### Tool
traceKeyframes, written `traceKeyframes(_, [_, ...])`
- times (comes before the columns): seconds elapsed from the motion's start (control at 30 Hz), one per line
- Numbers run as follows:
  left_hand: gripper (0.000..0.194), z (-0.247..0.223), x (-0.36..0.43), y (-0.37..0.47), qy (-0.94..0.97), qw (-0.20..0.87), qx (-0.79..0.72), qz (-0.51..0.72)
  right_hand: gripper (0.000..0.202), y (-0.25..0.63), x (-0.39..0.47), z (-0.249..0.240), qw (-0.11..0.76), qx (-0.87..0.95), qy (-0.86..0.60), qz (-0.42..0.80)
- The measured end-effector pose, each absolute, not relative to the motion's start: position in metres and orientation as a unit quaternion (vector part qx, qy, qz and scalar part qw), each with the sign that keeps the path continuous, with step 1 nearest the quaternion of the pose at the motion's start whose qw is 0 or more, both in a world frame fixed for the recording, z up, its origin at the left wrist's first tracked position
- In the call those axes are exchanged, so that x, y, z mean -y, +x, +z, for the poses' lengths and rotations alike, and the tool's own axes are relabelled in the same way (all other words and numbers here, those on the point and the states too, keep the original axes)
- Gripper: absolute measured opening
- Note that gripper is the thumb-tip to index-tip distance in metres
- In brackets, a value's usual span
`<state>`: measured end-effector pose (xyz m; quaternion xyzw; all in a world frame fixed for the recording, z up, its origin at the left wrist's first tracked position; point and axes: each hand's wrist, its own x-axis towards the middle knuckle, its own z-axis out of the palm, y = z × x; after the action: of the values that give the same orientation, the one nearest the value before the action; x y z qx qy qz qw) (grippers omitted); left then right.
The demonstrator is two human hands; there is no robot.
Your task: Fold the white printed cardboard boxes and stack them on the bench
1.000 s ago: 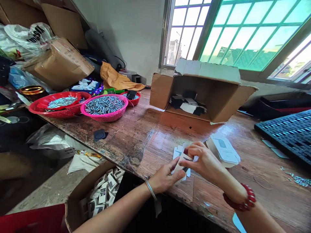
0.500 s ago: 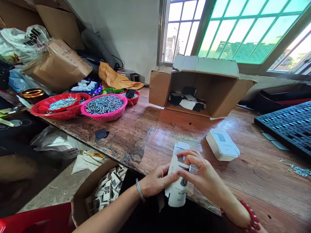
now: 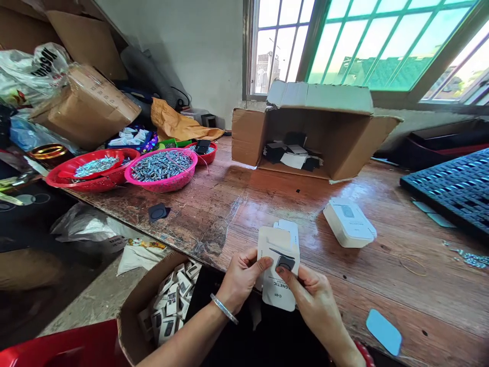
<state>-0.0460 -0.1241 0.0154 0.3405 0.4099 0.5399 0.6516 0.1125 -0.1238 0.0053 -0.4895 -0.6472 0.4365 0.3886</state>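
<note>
Nearly closed, both grips [image 3: 241, 283] [image 3: 316, 300] on carton [image 3: 278, 294].

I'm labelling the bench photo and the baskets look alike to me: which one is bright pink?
The pink basket, heaped with small metal pieces; it stands between the wide red basket and the small red basket.

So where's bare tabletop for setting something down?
Bare wood shows between the pink basket and the open cardboard box, and, bar one dark speck, between that box and the hands. The left end is crowded: red basket, orange sheet, brown carton; a black grid tray takes the far right.
</note>
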Motion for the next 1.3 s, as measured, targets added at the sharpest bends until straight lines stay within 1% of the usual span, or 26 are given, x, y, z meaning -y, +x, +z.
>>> traceKeyframes(0.1, [0.041,0.015,0.122,-0.044,0.314,0.635,-0.433,0.558,0.043,0.110,0.123,0.007,0.401,0.658,-0.492,0.405])
traceKeyframes(0.23, [0.039,0.015,0.124,-0.045,0.340,0.628,-0.441,0.544,0.042,0.113,0.122,0.011,0.447,0.652,-0.507,0.344])
traceKeyframes(0.37, [0.040,0.011,0.135,-0.050,0.366,0.630,-0.455,0.512,0.045,0.113,0.129,0.005,0.439,0.687,-0.505,0.283])
traceKeyframes(0.43, [0.036,0.005,0.145,-0.053,0.388,0.603,-0.479,0.506,0.047,0.109,0.137,-0.003,0.440,0.696,-0.501,0.267])
traceKeyframes(0.47, [0.038,0.002,0.150,-0.055,0.396,0.582,-0.494,0.510,0.047,0.106,0.141,-0.008,0.445,0.694,-0.501,0.265])
traceKeyframes(0.53, [0.062,-0.005,0.163,-0.057,0.392,0.542,-0.522,0.529,0.042,0.101,0.150,-0.017,0.450,0.683,-0.500,0.287])
traceKeyframes(0.57, [0.073,-0.009,0.168,-0.057,0.381,0.532,-0.533,0.537,0.036,0.099,0.154,-0.022,0.456,0.669,-0.499,0.309])
traceKeyframes(0.6, [0.078,-0.012,0.173,-0.057,0.367,0.528,-0.539,0.544,0.028,0.097,0.157,-0.026,0.468,0.649,-0.498,0.335])
traceKeyframes(0.63, [0.076,-0.014,0.176,-0.058,0.353,0.528,-0.540,0.551,0.023,0.096,0.160,-0.029,0.484,0.626,-0.494,0.362])
traceKeyframes(0.73, [0.061,-0.017,0.181,-0.057,0.338,0.540,-0.522,0.567,0.030,0.093,0.165,-0.037,0.536,0.567,-0.468,0.415])
traceKeyframes(0.8, [0.054,-0.017,0.182,-0.058,0.350,0.558,-0.499,0.563,0.030,0.092,0.169,-0.042,0.548,0.561,-0.463,0.413])
traceKeyframes(0.9, [0.050,-0.019,0.189,-0.062,0.368,0.588,-0.471,0.545,0.028,0.091,0.177,-0.050,0.547,0.574,-0.485,0.369])
traceKeyframes(1.0, [0.046,-0.030,0.205,-0.067,0.374,0.603,-0.467,0.528,0.027,0.093,0.191,-0.062,0.511,0.605,-0.481,0.376])
traceKeyframes(1.1, [0.044,-0.048,0.227,-0.072,0.381,0.608,-0.477,0.508,0.027,0.099,0.205,-0.073,0.458,0.625,-0.469,0.425])
traceKeyframes(1.2, [0.043,-0.062,0.246,-0.078,0.411,0.609,-0.496,0.463,0.023,0.103,0.216,-0.080,0.421,0.623,-0.466,0.466])
traceKeyframes(1.3, [0.040,-0.068,0.256,-0.084,0.455,0.610,-0.504,0.408,0.030,0.103,0.221,-0.079,0.386,0.617,-0.474,0.495])
